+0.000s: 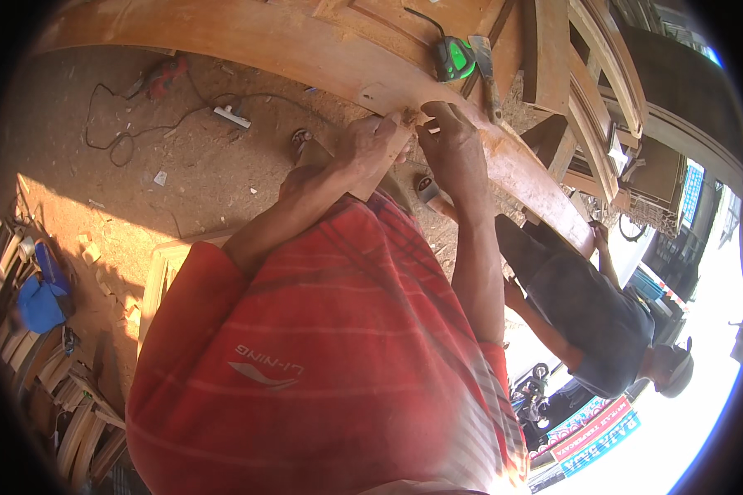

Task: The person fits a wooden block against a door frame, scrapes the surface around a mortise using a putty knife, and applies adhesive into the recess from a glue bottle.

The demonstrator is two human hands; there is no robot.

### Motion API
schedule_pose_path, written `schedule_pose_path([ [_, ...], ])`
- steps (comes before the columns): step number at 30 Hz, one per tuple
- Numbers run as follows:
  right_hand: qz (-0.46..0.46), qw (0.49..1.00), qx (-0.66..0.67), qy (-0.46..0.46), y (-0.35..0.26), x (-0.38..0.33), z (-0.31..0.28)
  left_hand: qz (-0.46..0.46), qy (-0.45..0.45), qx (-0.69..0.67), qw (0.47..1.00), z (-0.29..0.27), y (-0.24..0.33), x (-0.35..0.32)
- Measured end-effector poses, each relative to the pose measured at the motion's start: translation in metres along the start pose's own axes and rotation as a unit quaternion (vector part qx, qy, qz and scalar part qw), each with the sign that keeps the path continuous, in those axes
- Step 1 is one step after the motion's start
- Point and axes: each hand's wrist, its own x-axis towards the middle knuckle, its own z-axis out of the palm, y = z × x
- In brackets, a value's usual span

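Observation:
My left hand (370, 148) is closed around a thin, flat piece of brown wood (368, 183), its lower end slanting toward my red shirt. Close beside it, my right hand (457, 155) has its fingers bent in a pinch near the wood's upper end. What those fingers hold, if anything, is too unclear to name. Both hands are at the near edge of a long, dusty wooden board (322, 59). A green and black tape measure (456, 58) rests beyond my right hand, next to a flat-bladed scraper (486, 76).
A co-worker in dark clothes (586, 309) stands at the right, one hand at the board's end. Wooden frames (586, 99) are stacked at the far right. A red corded power tool (167, 76) lies on the ground. Wood offcuts (74, 412) and a blue bag (41, 304) are left.

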Motion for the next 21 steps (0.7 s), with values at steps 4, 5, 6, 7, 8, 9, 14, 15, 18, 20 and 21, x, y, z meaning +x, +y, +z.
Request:
schedule_pose_path([
  [4,0.017,0.994,-0.098,0.035,0.016,-0.024,0.009,0.048,0.001,0.037,0.998,-0.004,-0.02,0.01],
  [5,-0.014,0.991,-0.122,0.062,0.024,-0.03,0.015,0.054,-0.001,0.056,0.997,-0.005,-0.019,0.01],
  [6,-0.012,0.991,-0.122,0.062,0.026,-0.033,0.023,0.06,-0.005,0.076,0.995,-0.006,-0.019,0.01],
  [7,-0.011,0.977,-0.2,0.071,0.026,-0.036,0.031,0.06,-0.006,0.075,0.995,-0.005,-0.021,0.012],
  [8,-0.009,0.958,-0.276,0.079,0.029,-0.039,0.038,0.073,0.046,0.145,0.986,-0.004,-0.023,0.014],
  [9,0.012,0.967,-0.25,0.045,0.033,-0.04,0.043,0.084,0.097,0.214,0.968,-0.003,-0.025,0.015],
  [14,-0.033,0.953,-0.299,0.047,0.036,-0.036,0.063,0.102,0.102,0.175,0.974,-0.003,-0.02,0.009],
  [15,-0.039,0.958,-0.279,0.047,0.035,-0.036,0.064,0.086,0.089,0.17,0.978,-0.004,-0.016,0.006],
  [18,-0.033,0.962,-0.264,0.055,0.036,-0.039,0.066,0.095,0.093,0.174,0.976,-0.003,-0.012,0.004],
  [20,-0.02,0.961,-0.269,0.063,0.038,-0.042,0.067,0.098,0.097,0.164,0.977,-0.002,-0.014,0.003],
  [21,-0.027,0.964,-0.257,0.058,0.038,-0.042,0.067,0.101,0.103,0.154,0.978,-0.002,-0.014,0.003],
])
